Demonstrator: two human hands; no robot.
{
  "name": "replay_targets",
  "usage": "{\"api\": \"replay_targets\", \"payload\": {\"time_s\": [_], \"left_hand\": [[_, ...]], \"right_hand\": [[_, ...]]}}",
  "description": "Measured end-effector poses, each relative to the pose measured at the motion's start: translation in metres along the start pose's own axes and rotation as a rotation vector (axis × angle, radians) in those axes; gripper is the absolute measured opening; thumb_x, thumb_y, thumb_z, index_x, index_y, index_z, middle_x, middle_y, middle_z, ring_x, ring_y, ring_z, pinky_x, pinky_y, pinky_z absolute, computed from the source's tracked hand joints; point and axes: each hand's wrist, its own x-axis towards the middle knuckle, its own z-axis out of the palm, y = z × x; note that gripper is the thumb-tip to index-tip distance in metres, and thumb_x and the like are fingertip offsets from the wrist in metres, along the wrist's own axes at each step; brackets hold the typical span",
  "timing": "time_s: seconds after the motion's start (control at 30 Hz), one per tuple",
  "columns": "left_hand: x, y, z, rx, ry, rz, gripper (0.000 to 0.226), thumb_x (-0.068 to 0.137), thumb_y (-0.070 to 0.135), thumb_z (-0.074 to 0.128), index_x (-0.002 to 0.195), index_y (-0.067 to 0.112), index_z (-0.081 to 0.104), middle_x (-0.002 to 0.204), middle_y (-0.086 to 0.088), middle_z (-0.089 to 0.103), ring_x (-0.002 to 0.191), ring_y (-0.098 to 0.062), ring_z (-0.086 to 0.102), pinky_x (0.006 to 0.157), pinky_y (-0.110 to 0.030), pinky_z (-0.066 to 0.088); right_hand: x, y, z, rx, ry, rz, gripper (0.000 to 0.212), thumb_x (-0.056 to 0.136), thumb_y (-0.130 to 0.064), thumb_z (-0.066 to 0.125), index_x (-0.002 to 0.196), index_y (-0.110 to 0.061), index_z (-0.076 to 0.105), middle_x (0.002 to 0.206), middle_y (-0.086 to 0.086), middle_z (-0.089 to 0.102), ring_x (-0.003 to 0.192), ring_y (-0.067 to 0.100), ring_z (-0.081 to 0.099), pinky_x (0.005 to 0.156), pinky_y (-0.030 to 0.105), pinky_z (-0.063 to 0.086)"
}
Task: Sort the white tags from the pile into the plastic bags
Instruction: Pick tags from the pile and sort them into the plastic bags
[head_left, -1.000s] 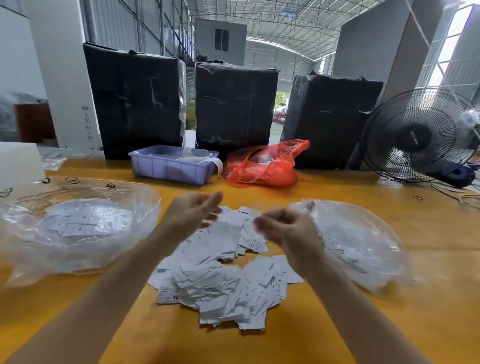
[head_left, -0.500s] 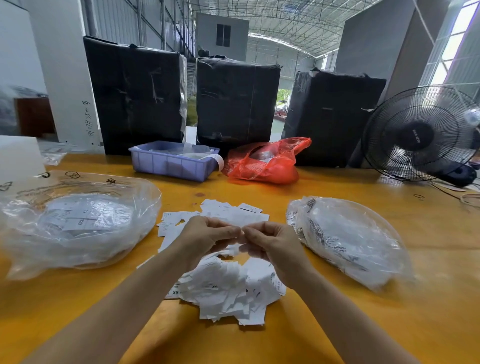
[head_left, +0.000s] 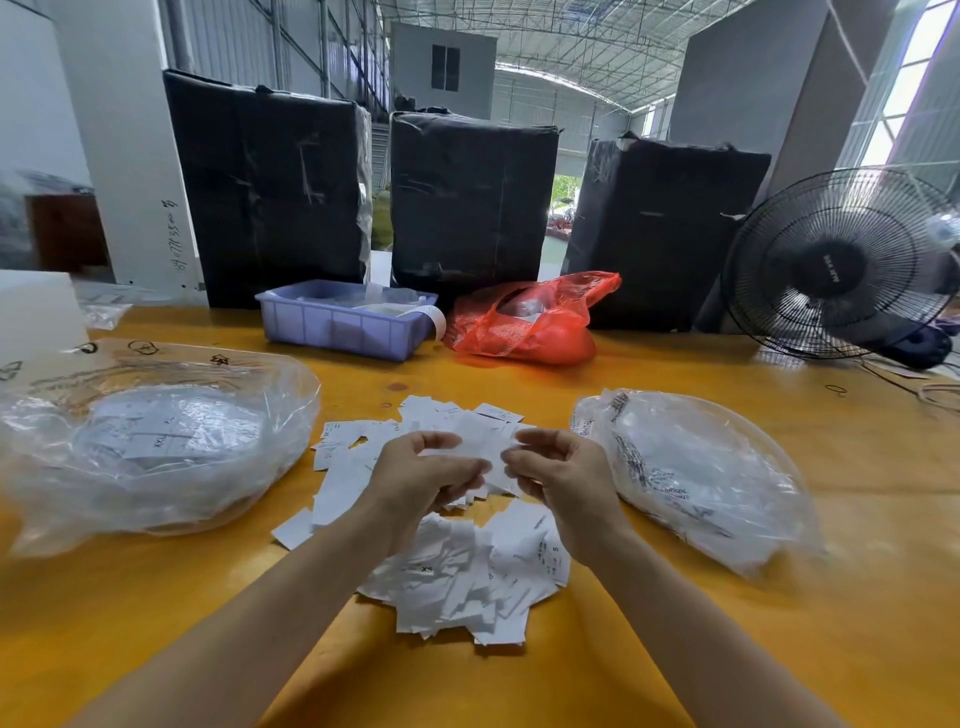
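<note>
A loose pile of white tags (head_left: 467, 582) lies on the yellow table (head_left: 857, 597) in front of me. Left of it sits a clear plastic bag (head_left: 156, 447) with tags inside. Another clear plastic bag (head_left: 701, 478), printed with black text, lies to the right. My left hand (head_left: 421, 483) and my right hand (head_left: 566, 488) hover close together over the far part of the pile. Their fingers are curled, and a blurred white tag (head_left: 485, 447) spans the gap, pinched at either end.
At the back of the table stand a purple tray (head_left: 343, 325), a red plastic bag (head_left: 524, 325) and three black wrapped boxes (head_left: 270, 192). A black fan (head_left: 841, 265) stands at the right edge, with cables beside it.
My hands came down from apart to meet over the pile. They have since drawn slightly apart, with a tag stretched between them.
</note>
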Motion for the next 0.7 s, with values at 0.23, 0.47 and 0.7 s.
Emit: {"api": "replay_targets", "payload": {"time_s": [0.23, 0.47, 0.7], "left_hand": [[0.001, 0.001, -0.004, 0.631, -0.202, 0.304, 0.073, 0.062, 0.019, 0.088, 0.123, 0.031, 0.05, 0.107, 0.009, 0.063, 0.096, 0.0, 0.06, 0.066, -0.007, 0.048], [0.001, -0.001, -0.006, 0.597, 0.018, 0.351, 0.009, 0.069, 0.013, 0.083, 0.069, 0.013, 0.074, 0.064, 0.0, 0.071, 0.057, -0.005, 0.065, 0.055, -0.015, 0.051], [0.006, 0.001, -0.011, 0.437, 0.119, 0.283, 0.019, 0.065, 0.012, 0.085, 0.067, 0.003, 0.068, 0.06, -0.002, 0.068, 0.054, -0.002, 0.062, 0.054, -0.01, 0.046]], "right_hand": [[-0.004, -0.001, -0.004, -0.803, -0.229, -0.509, 0.023, 0.086, 0.003, 0.059, 0.107, -0.006, 0.055, 0.076, 0.0, 0.064, 0.07, 0.013, 0.06, 0.066, 0.025, 0.05], [0.004, -0.012, -0.018, -0.863, -0.155, -0.445, 0.021, 0.088, -0.001, 0.06, 0.106, -0.011, 0.064, 0.086, -0.004, 0.066, 0.079, 0.012, 0.064, 0.074, 0.023, 0.054], [0.014, 0.004, -0.03, -1.132, -0.558, -0.074, 0.048, 0.08, 0.003, 0.069, 0.113, -0.031, 0.067, 0.132, -0.012, 0.055, 0.118, 0.005, 0.051, 0.099, 0.029, 0.045]]}}
